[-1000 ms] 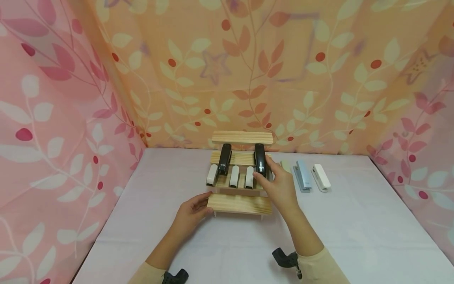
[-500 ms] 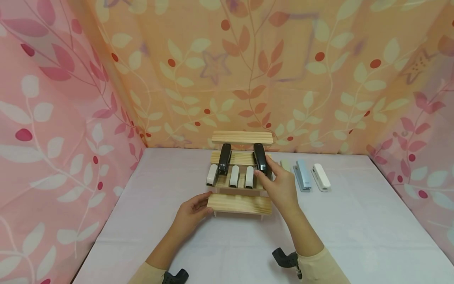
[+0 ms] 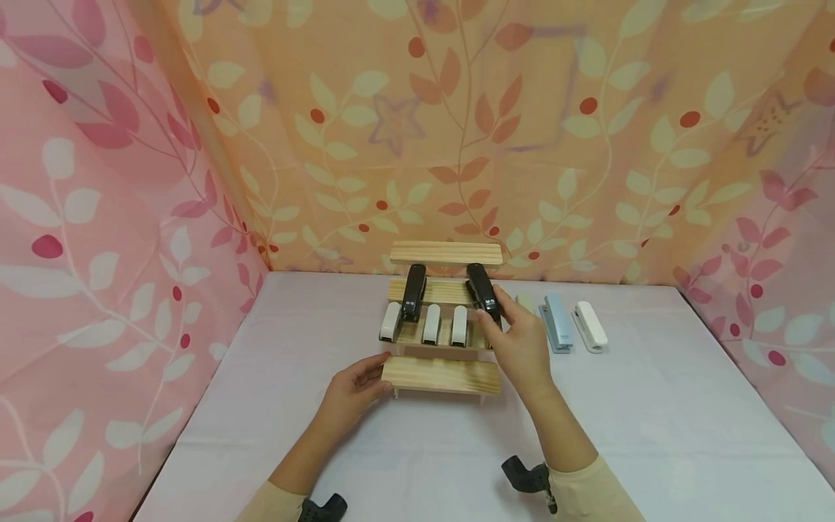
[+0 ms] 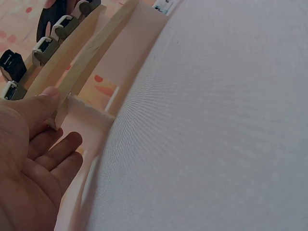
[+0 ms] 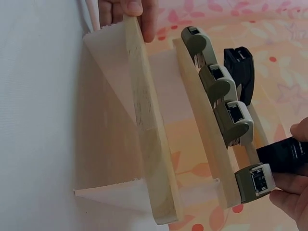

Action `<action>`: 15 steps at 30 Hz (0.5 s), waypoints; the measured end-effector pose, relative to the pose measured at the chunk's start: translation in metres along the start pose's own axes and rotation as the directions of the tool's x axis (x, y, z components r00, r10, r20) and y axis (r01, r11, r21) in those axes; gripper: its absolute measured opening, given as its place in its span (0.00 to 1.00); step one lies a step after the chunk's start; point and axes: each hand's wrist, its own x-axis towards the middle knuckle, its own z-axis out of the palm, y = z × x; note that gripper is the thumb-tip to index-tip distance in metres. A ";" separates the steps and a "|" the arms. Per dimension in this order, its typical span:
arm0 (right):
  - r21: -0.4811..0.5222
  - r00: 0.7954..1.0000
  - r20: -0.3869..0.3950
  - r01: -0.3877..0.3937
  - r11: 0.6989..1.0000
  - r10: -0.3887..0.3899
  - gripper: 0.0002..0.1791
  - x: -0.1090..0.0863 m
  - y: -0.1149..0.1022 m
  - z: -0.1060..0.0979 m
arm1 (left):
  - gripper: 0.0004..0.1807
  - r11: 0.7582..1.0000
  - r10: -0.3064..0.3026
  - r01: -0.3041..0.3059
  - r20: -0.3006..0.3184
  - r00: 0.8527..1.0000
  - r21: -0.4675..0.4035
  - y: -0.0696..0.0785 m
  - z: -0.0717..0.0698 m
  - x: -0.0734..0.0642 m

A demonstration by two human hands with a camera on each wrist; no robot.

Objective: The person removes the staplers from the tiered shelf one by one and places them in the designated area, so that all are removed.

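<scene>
A stepped wooden rack (image 3: 441, 375) stands on the white-covered table. My left hand (image 3: 352, 395) pinches the left end of its lowest board, thumb on top and fingers beneath. Between thumb and fingers my right hand (image 3: 522, 348) holds a black stapler (image 3: 481, 286), angled across the rack's right side, front end toward the right. A second black stapler (image 3: 414, 290) lies on the left of that upper step. Small white-and-grey staplers (image 3: 431, 324) line the step below; the rightmost small stapler (image 5: 255, 183), hidden by my hand in the head view, shows under the held one in the right wrist view.
To the right of the rack lie a light blue stapler (image 3: 557, 323), a white stapler (image 3: 591, 326) and a pale green object (image 3: 524, 303) partly behind my right hand. The rack's top board (image 3: 446, 253) stands close to the floral cloth (image 3: 365, 167) at the back.
The front end of the held black stapler has swung to the right, with my right hand shifting slightly right along with it. The left hand and rack look unchanged.
</scene>
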 end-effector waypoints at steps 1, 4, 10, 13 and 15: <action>0.004 1.000 -0.007 -0.002 1.000 0.002 0.30 0.000 0.000 0.000 | 0.31 1.000 0.002 -0.002 -0.001 1.000 0.002 0.000 0.000 0.000; 0.029 0.999 -0.036 -0.004 1.000 0.005 0.28 0.002 0.000 -0.001 | 0.31 1.000 0.007 -0.007 -0.004 1.000 -0.001 -0.001 -0.001 0.000; 0.024 0.995 -0.092 0.051 0.998 -0.049 0.26 0.006 -0.001 -0.006 | 0.31 1.000 0.002 -0.002 -0.011 1.000 -0.005 -0.002 0.000 -0.001; 0.003 0.989 -0.116 0.096 0.995 -0.095 0.26 0.008 -0.003 -0.012 | 0.31 1.000 0.001 -0.001 -0.009 1.000 -0.006 -0.002 0.000 -0.001; -0.004 0.983 -0.134 0.125 0.992 -0.125 0.25 0.010 -0.005 -0.018 | 0.31 1.000 0.002 -0.002 -0.007 1.000 -0.011 -0.002 0.000 -0.001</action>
